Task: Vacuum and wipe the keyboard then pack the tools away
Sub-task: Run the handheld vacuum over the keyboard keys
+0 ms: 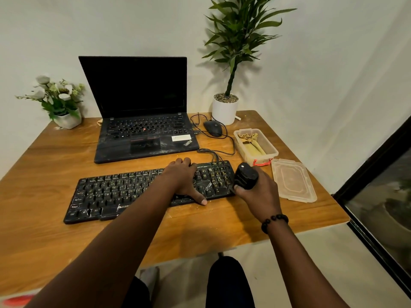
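Vacuuming looks to be the step in hand. Left hand (185, 177) lies flat across the right part of the black keyboard (124, 192), fingers straight and reaching over its far edge, thumb at the near edge, steadying it on the wooden table (55, 152). Right hand (259, 192) has its fingers wrapped round a small black handheld vacuum (245, 175), held upright at the keyboard's 3 o'clock end, by the number pad; the nozzle is hidden behind the fingers, so whether it touches the keys cannot be told. Pale specks show across the keys.

At 1 o'clock from the keyboard stands an open clear plastic box (270, 150) with a yellowish cloth (252, 143) inside, and its lid (293, 180) lies just beside it at 3 o'clock (both ready for packing away). Behind, at 12 o'clock, sit a dusty ThinkPad laptop (142, 121) and a wired mouse (213, 128).

Next, I judge, the vacuum should sweep row by row towards 9 o'clock, with the left hand shifting clear while still bracing the board.
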